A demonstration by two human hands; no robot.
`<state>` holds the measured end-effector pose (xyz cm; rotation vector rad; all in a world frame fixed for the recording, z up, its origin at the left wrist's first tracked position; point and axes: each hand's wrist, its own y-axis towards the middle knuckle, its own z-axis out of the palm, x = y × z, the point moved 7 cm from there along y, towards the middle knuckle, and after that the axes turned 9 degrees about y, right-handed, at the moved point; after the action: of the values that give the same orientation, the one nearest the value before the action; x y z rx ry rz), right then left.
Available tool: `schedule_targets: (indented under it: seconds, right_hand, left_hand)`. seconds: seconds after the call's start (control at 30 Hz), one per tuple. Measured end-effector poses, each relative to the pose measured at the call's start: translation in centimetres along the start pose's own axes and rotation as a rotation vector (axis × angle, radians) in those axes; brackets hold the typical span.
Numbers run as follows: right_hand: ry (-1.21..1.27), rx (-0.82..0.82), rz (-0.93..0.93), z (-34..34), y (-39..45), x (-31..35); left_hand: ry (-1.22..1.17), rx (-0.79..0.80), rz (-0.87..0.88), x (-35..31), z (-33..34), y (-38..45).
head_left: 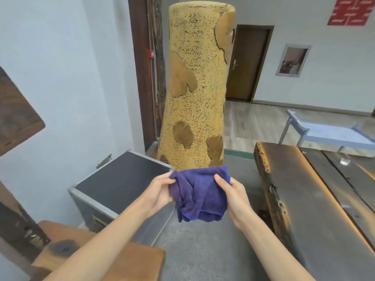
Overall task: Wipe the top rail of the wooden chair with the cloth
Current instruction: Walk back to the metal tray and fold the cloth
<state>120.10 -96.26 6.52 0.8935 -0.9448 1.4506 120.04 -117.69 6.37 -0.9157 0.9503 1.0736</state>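
A purple cloth (199, 194) hangs folded and bunched in mid-air at the centre of the head view. My left hand (160, 192) grips its left edge, thumb on top. My right hand (235, 196) grips its right edge, thumb over the fabric. Below my left forearm at the lower left lies a brown wooden seat-like piece (67, 244) with a dark upright (18, 222) behind it; I cannot tell whether this is the chair, and no top rail shows.
A tall yellow speckled log slab (197, 88) stands just beyond the cloth. A black flight case (121, 179) with metal edging sits to the left. A dark wooden table (316, 199) runs along the right. A pale blue chair (324, 132) stands farther back. Grey floor (203, 250) lies below.
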Motion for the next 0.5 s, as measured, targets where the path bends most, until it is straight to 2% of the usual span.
schedule_targets:
  seconds: [0.2, 0.3, 0.37, 0.5]
  right_hand:
    - [-0.094, -0.073, -0.119, -10.4, 4.2, 5.1]
    - [-0.087, -0.112, -0.13, -14.6, 6.0, 5.9]
    - [-0.119, -0.114, -0.135, -16.9, 7.1, 6.1]
    - [-0.142, -0.129, -0.128, -21.0, 9.4, 6.4]
  left_hand:
    - [0.126, -0.132, -0.009, 3.3, 8.3, 9.5]
    - [0.22, -0.171, -0.207, 7.0, 11.4, 13.0]
    - [0.247, -0.087, -0.296, 9.0, 13.5, 15.1]
    - [0.223, 0.096, -0.298, 10.3, 17.3, 19.3]
